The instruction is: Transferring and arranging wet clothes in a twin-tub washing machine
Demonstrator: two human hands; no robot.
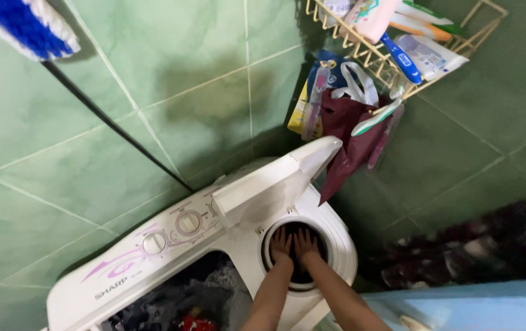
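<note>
A white twin-tub washing machine [152,270] stands against a green tiled wall. Its small round spinner tub [343,245] on the right has its lid [275,184] raised. Both my hands reach down into that tub, side by side. My left hand [280,243] and my right hand [305,242] lie flat with fingers spread, pressing on something dark inside. What lies under them is too dark to make out. The larger wash tub [183,300] on the left holds dark and red laundry.
A wire rack [373,58] with toothbrushes, tubes and packets hangs at the corner above, with a dark red bag [349,141] below it. A black cable [110,122] runs down the wall. A dark patterned cloth [477,245] and a blue surface [471,306] lie at the right.
</note>
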